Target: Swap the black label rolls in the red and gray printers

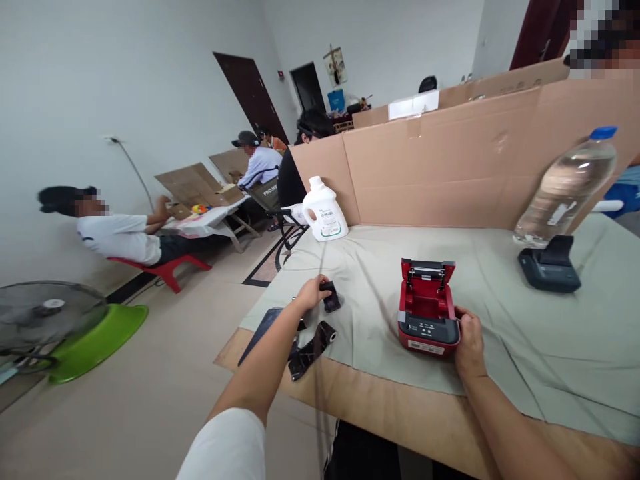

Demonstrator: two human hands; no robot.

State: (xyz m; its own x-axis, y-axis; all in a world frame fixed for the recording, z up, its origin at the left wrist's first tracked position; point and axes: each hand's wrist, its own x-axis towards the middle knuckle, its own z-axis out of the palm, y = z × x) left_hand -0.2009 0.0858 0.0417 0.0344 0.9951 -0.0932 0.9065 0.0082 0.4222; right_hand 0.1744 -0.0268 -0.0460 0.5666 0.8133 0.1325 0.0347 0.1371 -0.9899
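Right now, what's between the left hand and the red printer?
Head view: only bare grey cloth between left hand, on a small black part, and red printer.

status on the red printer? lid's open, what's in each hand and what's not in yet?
Done: the red printer sits on the grey cloth with its lid up, and the bay looks empty. In hand: the right hand steadies the printer's near corner; the left hand grips a small black part on the cloth. Left: nothing is loaded in the bay, the lid is not closed, and a dark strip lies untouched by the table edge.
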